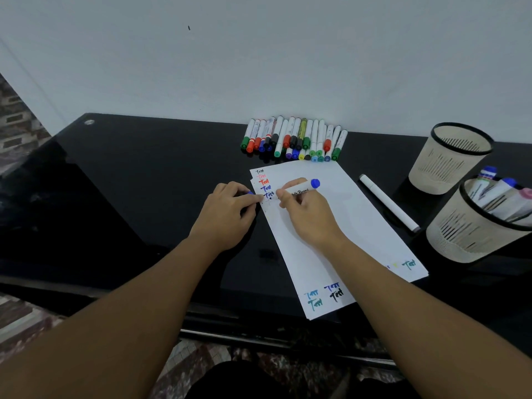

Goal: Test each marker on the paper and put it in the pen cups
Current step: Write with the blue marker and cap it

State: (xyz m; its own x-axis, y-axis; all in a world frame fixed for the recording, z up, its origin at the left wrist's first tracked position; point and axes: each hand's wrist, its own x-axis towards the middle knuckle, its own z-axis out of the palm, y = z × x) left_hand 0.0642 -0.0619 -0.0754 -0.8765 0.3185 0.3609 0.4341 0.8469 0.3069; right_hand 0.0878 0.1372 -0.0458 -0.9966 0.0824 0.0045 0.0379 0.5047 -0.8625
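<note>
My right hand (309, 214) grips a white marker with a blue end (302, 188), its tip down on the white paper (345, 214) near the top left corner, beside a column of coloured test marks. My left hand (227, 211) rests at the paper's left edge and pinches a small blue cap (250, 193). A pile of several capped markers (293, 138) lies at the back against the wall. Two beige pen cups stand at the right: the far cup (449, 159) looks empty, the near cup (472, 226) holds several markers.
A lone white marker (388, 207) lies on the black table (129, 174) between the paper and the cups. The wall rises right behind the marker pile. More test marks sit at the paper's near end. The table's front edge runs below my forearms.
</note>
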